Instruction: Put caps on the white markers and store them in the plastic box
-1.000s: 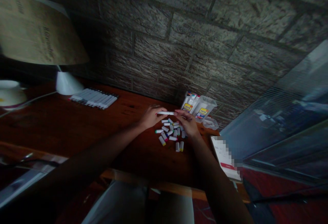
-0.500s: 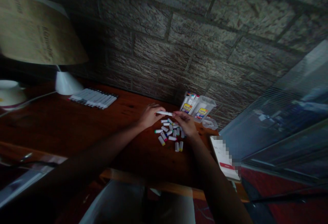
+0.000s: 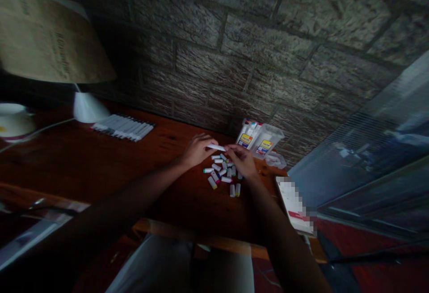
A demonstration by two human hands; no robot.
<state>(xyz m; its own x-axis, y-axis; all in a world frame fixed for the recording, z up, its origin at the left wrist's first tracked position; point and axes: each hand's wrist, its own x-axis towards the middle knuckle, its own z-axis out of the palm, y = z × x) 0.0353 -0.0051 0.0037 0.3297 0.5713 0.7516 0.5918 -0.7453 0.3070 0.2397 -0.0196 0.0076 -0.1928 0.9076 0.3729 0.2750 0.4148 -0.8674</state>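
Note:
A white marker (image 3: 217, 147) is held level above the desk between my two hands. My left hand (image 3: 198, 150) is closed round its left end. The fingers of my right hand (image 3: 241, 159) pinch its right end, at the cap, which they mostly hide. Beneath them lies a loose heap of white marker caps (image 3: 226, 179) with coloured ends, among them green, pink and yellow. Part of that heap is covered by my right hand.
A row of white markers (image 3: 124, 127) lies by the lamp (image 3: 87, 107), with a mug (image 3: 15, 121) further left. Behind my right hand stand a clear case of markers (image 3: 246, 138), an open clear case (image 3: 268, 138) and a clear lid (image 3: 276, 160). A white box (image 3: 293, 203) sits at the right edge.
The gap between the marker and the cap in my right hand has closed, and they now form one straight piece. Both hands stay in nearly the same place.

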